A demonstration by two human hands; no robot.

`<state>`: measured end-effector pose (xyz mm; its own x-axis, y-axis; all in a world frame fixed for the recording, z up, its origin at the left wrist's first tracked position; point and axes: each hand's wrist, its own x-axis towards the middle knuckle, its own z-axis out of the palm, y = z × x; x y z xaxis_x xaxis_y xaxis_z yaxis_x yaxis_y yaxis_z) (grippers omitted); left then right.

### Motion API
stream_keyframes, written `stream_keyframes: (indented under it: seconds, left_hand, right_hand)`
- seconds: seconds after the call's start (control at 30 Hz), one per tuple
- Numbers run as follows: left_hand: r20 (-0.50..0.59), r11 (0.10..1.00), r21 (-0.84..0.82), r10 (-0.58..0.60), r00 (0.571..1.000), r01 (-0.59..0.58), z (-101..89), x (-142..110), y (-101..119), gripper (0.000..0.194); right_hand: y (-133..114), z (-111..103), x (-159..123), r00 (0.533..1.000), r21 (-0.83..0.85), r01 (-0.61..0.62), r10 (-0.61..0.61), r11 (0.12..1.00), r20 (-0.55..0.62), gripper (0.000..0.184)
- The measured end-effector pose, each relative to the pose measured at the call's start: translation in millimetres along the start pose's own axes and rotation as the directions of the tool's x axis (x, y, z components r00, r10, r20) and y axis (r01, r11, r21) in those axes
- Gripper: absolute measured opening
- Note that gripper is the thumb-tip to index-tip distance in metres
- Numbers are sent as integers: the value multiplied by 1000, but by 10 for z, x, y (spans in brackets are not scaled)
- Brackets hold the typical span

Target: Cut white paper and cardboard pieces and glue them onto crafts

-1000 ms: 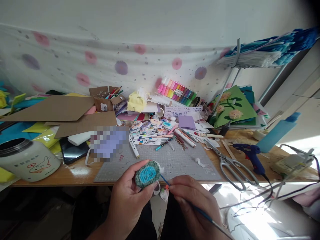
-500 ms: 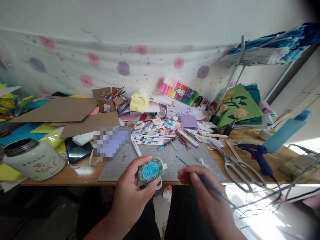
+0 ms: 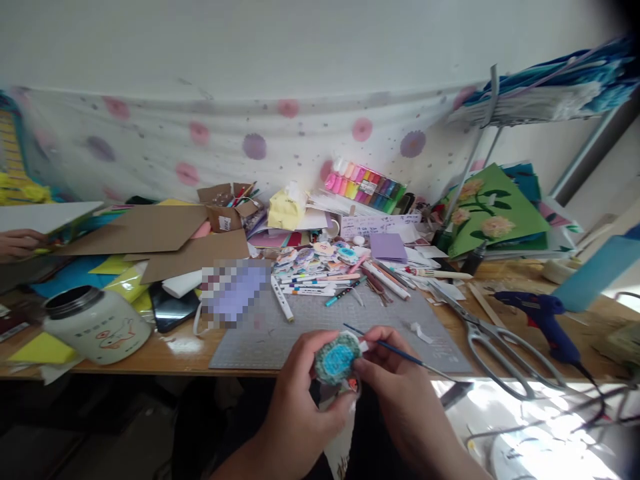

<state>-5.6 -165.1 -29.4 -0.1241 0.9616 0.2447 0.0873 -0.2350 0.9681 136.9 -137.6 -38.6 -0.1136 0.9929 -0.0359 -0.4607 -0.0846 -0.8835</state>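
In my left hand (image 3: 305, 393) is a small oval textured piece (image 3: 339, 360), grey-green round the rim and bright blue in the middle, pinched between fingers and thumb. A white tab and a pale loop show at its edge. My right hand (image 3: 397, 373) grips a thin blue paintbrush (image 3: 400, 351) slantwise, its slim handle end pointing up and left. The right thumb and fingertips meet the piece's right edge. Both hands hover at the front edge of the grey cutting mat (image 3: 250, 350).
Markers (image 3: 315, 283) and paper cutouts lie behind the mat. Large scissors (image 3: 495, 347) and a blue glue gun (image 3: 543, 320) sit on the right. To the left stand an uncapped jar (image 3: 97, 327) and a phone (image 3: 173, 307). Another person's hand (image 3: 20, 243) touches a board at far left.
Both hands have come together, the left moving right with the oval piece. My right fingers now touch it, paintbrush still in hand. Another person's hand has appeared at far left; the view has shifted.
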Motion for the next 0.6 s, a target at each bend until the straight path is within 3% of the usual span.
stream_keyframes:
  seconds: [0.1, 0.17, 0.27, 0.37, 0.43, 0.53, 0.6]
  left_hand:
    - [50, 973, -210, -85, 995, 94, -20, -11, -31, 52]
    - [138, 932, -311, -152, 979, 188, -60, 3, -54, 40]
    - [242, 910, -279, -243, 939, 308, -155, 83, -66, 23]
    - [172, 973, -56, -212, 962, 224, -384, 269, -32, 24]
    - [17, 967, 252, -32, 999, 26, -669, 427, -9, 20]
    - [-168, 703, 708, 254, 953, -62, -1222, 587, -37, 13]
    - [-130, 500, 864, 340, 931, -61, -1555, 595, -104, 13]
  right_hand:
    - [17, -108, 34, 1000, -46, 9, -10, 999, -17, 38]
    - [1, -127, 53, 1000, -69, 17, -18, 998, -13, 36]
    - [-40, -114, 91, 999, -94, 33, -31, 995, 18, 32]
    - [-64, -139, 165, 996, -145, 22, -10, 989, 85, 30]
    - [-57, -189, 233, 996, -168, 12, 3, 986, 89, 30]
    - [-2, -279, 341, 999, -194, 22, -17, 981, 28, 31]
    - [58, -339, 408, 999, -204, 22, -26, 979, -18, 31]
